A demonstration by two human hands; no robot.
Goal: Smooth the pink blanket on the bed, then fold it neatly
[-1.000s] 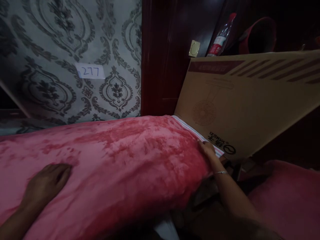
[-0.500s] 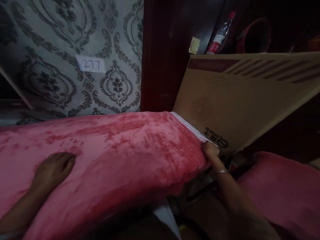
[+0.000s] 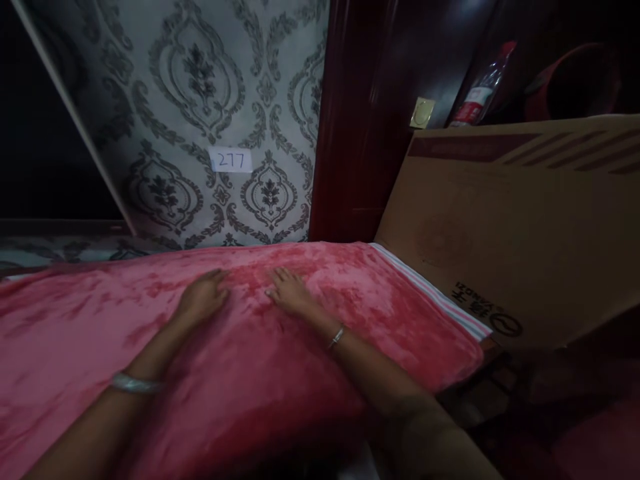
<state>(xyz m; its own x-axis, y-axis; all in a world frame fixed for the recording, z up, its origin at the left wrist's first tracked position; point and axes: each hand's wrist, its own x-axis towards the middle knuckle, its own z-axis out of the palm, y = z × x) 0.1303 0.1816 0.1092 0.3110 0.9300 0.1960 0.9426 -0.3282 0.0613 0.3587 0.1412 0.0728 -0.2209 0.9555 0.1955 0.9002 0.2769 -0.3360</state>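
A pink plush blanket (image 3: 240, 373) lies spread over a long flat surface and hangs down at the near side. My left hand (image 3: 203, 297) rests on it left of the middle, fingers stretched forward. Just to the right, my right hand (image 3: 290, 291) lies flat on the same cloth with its fingers apart. Neither hand grips anything. Along the blanket's right end, a white, grey and pink striped cloth edge (image 3: 435, 291) shows from underneath.
A large cardboard box (image 3: 500, 227) leans at the right. Behind it stand a red-capped bottle (image 3: 480, 93) and a round red-rimmed object (image 3: 545, 87). A patterned wall with a paper label (image 3: 231, 160) rises behind, and a dark screen (image 3: 50, 147) stands at left.
My right hand has let go of the blanket's right edge and moved left onto its middle. My left hand has moved forward and right. The view has shifted left.
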